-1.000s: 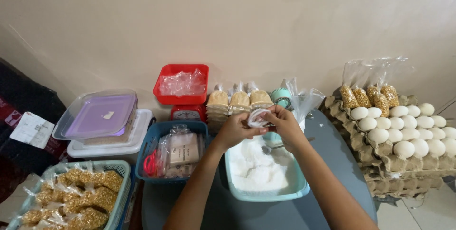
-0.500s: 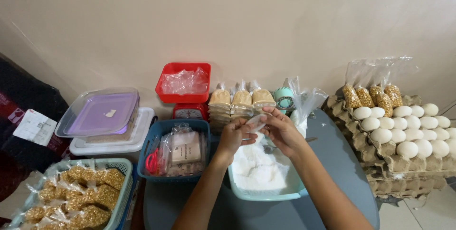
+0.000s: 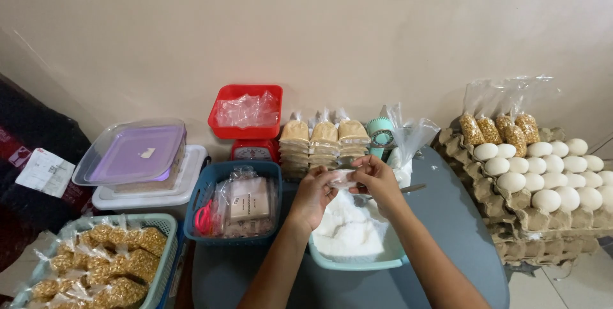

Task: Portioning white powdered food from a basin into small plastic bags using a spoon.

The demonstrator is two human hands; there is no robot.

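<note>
Hands meet over the pale tub (image 3: 389,262) of white powder (image 3: 348,229): my left hand (image 3: 314,193) and right hand (image 3: 377,180) both pinch a small clear bag (image 3: 343,177) between thumb and fingertips, fingers curled close, the bag held just above the powder heap. As I judge it, the step in hand is working the mouth of the little bag, whether opening or closing I cannot tell. The next move calls for a light grip, since the film is thin, limp and slippery, and the powder looks fine and loose.

Just left of my left hand sits a blue basket (image 3: 199,207) with wrapped packets and red-handled scissors (image 3: 204,218). Beyond my hands stand three stacks of filled bags (image 3: 324,142), tan and soft-cornered, with a round mint-green object (image 3: 381,134) and a crumpled clear bag beside them. Farther off sits a red scale (image 3: 250,131), its tray lined with plastic film. Well to the right of my right hand, grey pulp trays (image 3: 485,194) carry smooth white eggs (image 3: 549,165), topped by packets of brown kernels. Far left are lidded boxes (image 3: 137,162), and near my left elbow a green basket (image 3: 163,245) holds knobbly golden snacks in bags. The bench (image 3: 447,232) is smooth grey.
</note>
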